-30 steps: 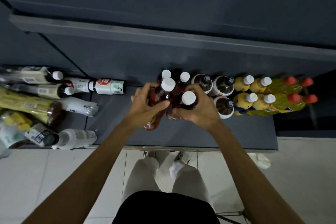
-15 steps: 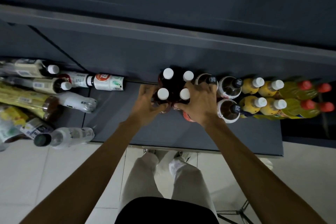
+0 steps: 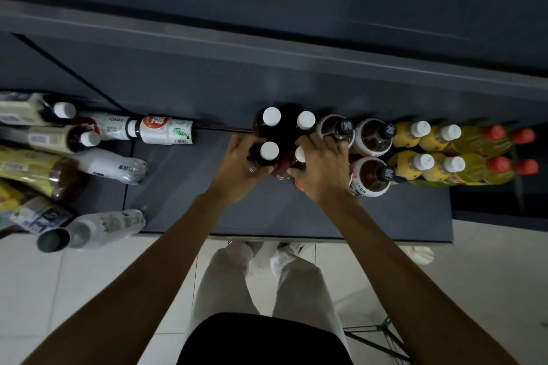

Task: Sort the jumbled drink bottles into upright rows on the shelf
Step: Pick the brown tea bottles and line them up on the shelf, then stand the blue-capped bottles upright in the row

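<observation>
a dark blue-grey shelf [image 3: 296, 210] runs across a dim room, with pale floor tiles [image 3: 89, 290] below its front edge and a dark wall behind. on the right half, upright bottles stand in two rows: dark ones with white caps, black-capped tea bottles [image 3: 372, 139], yellow bottles with white caps [image 3: 415, 135] and yellow bottles with red caps [image 3: 492, 139]. at the left a jumble of bottles [image 3: 98, 166] lies on its side, cut off by the frame edge, the labels too blurred to read. the left hand [image 3: 240, 163] curls around the front left dark bottle [image 3: 268, 154]. the right hand [image 3: 320, 163] covers the front right dark bottle [image 3: 299, 157], seemingly gripping it, though its fingers hide most of it. both bottles stand upright just in front of the back pair [image 3: 284, 124].
</observation>
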